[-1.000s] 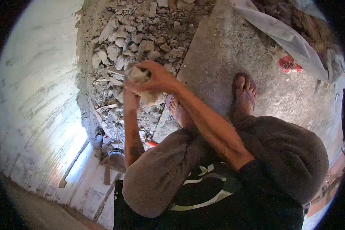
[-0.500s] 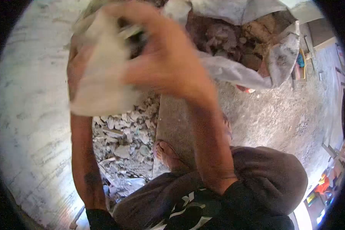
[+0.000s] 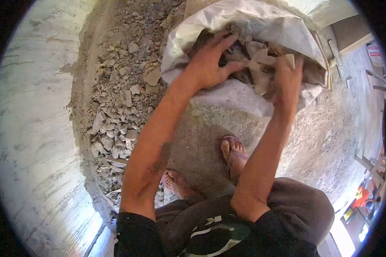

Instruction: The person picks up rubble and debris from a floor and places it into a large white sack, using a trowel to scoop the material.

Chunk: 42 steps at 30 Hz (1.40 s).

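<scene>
A white sack point(image 3: 231, 96) stands on the floor with its mouth wide and its rim folded out. Grey and brown rubble fills it, with pale broken pieces point(image 3: 259, 68) on top. My left hand point(image 3: 208, 64) is over the left side of the mouth, fingers spread, holding nothing. On the right side, my right hand point(image 3: 287, 79) reaches into the sack with its fingers apart. A small pale fragment point(image 3: 291, 60) shows by its fingers, and their tips are partly lost among the rubble.
A strip of loose rubble point(image 3: 126, 94) runs along the whitish wall point(image 3: 38, 120) on the left. My sandalled feet point(image 3: 233, 150) are on the concrete floor point(image 3: 201, 132). Boards point(image 3: 351, 34) lie at the upper right; an orange item point(image 3: 361, 197) is at the lower right.
Both hands were raised at the upper left around a large pale, blurred thing. They have moved right and down to the sack, and that thing is no longer between them.
</scene>
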### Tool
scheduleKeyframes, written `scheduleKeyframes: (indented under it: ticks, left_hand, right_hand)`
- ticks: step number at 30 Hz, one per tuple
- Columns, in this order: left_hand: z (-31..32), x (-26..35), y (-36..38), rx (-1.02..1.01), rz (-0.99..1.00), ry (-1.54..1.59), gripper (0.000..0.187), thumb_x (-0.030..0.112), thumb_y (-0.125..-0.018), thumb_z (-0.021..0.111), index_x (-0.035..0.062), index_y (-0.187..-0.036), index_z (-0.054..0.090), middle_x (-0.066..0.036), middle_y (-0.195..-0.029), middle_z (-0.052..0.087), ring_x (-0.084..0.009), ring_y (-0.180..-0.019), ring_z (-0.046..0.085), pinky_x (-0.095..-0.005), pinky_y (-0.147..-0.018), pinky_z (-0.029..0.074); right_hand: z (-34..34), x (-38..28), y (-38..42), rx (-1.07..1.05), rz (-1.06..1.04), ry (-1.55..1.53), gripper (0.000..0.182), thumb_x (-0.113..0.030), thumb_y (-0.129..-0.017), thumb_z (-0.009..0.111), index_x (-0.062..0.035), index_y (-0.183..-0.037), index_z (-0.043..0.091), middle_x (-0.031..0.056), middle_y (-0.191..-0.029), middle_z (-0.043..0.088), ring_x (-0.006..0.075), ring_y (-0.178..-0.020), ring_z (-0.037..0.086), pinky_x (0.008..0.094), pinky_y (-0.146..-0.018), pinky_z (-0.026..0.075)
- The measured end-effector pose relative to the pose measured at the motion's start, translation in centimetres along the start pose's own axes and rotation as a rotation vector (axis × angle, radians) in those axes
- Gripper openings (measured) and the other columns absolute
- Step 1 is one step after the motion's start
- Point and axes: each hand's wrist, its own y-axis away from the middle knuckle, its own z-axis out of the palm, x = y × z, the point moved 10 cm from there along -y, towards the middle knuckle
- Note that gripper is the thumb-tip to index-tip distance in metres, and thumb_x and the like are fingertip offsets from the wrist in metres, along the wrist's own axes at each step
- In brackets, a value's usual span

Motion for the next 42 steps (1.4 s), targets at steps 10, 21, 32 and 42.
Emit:
scheduleKeyframes:
  ticks: [10,21,32,42]
  left_hand:
    - [-11.9,4.1,4.3,0.198,0.033,-0.129,0.065,0.027,-0.081,0.069,0.0156,-0.138,0.040,-0.027,-0.131,0.047,-0.0436,-0.125,0.042,-0.0460,-0.104,0.038]
    - [-2.6,-4.6,10.4,0.256,-0.566,0.520,0.094,0.026,-0.071,0.074,-0.0102,-0.137,0.018,-0.031,-0.139,0.034,-0.0407,-0.129,0.037,-0.0428,-0.109,0.029]
    - [-12.6,-4.4,12.8,0.092,-0.365,0.128,0.047,0.019,-0.084,0.063,0.0005,-0.124,0.046,-0.019,-0.098,0.065,-0.0302,-0.086,0.065,-0.0365,-0.081,0.050]
    - [-20.2,-9.0,55.1,0.204,-1.105,-0.588,0.049,0.032,-0.090,0.060,-0.0033,-0.123,0.052,-0.024,-0.119,0.056,-0.0389,-0.112,0.053,-0.0458,-0.098,0.039]
  right_hand:
    - [-5.5,-6.1,-0.6,0.069,-0.670,0.545,0.047,-0.006,-0.080,0.056,-0.0079,-0.127,0.055,0.0175,-0.122,0.057,0.0313,-0.113,0.053,0.0405,-0.098,0.043]
    - [3.0,-10.7,7.4,-0.136,-1.043,0.824,0.039,-0.012,-0.088,0.053,-0.0082,-0.127,0.056,0.0132,-0.133,0.053,0.0289,-0.124,0.050,0.0375,-0.102,0.041]
    - [7.0,-15.7,14.8,-0.190,-0.911,0.502,0.031,-0.015,-0.089,0.059,0.0024,-0.114,0.062,0.0167,-0.119,0.059,0.0270,-0.110,0.058,0.0391,-0.097,0.047]
    - [27.1,-1.1,28.5,-1.084,-0.233,-0.017,0.037,-0.025,-0.087,0.065,0.0007,-0.114,0.061,0.0190,-0.110,0.062,0.0302,-0.102,0.059,0.0377,-0.093,0.043]
